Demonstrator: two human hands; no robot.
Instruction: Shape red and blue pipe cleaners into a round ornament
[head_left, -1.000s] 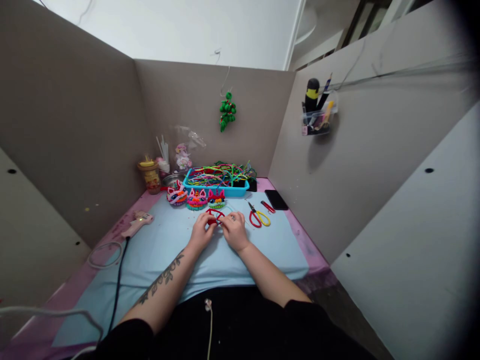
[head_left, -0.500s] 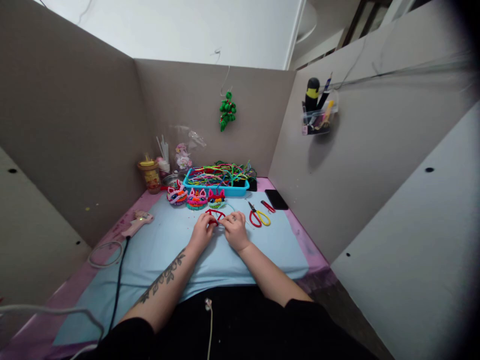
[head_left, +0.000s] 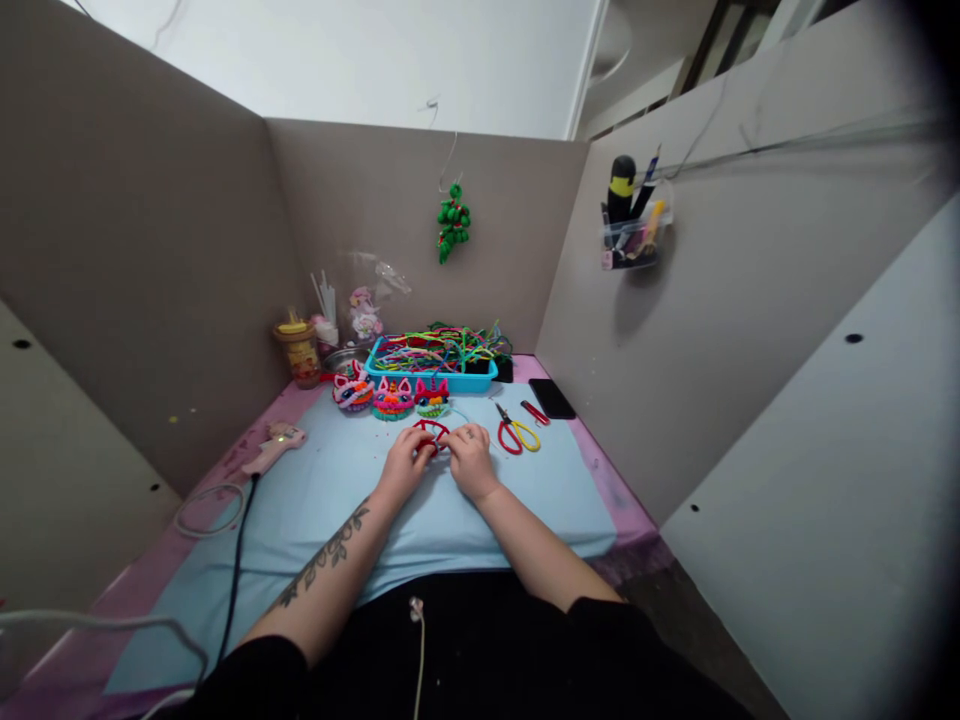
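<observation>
Between my hands is a small red frame [head_left: 430,426], apparently bent from pipe cleaners, with an open ring-like shape. My left hand [head_left: 405,462] pinches its near left side with thumb and fingers. On the other side, my right hand [head_left: 472,464] has its fingertips closed at the frame's right edge; its grip is partly hidden. Just beyond stand three colourful animal-head figures: a pink and white one [head_left: 352,390], a pink and teal one [head_left: 393,399] and a dark red and green one [head_left: 432,397]. Scissors [head_left: 517,432] with red and yellow handles lie right of my right hand.
A blue tray [head_left: 431,381] of coloured pipe cleaners stands at the back. A red cutter [head_left: 535,412] and a black phone [head_left: 552,398] lie right. At left are a pink glue gun [head_left: 274,450] with its cable and a lidded cup [head_left: 301,355]. Grey partitions [head_left: 420,160] enclose the table.
The red frame shows a little more of its ring between my hands. My fingers have shifted slightly on it; the view has moved a touch.
</observation>
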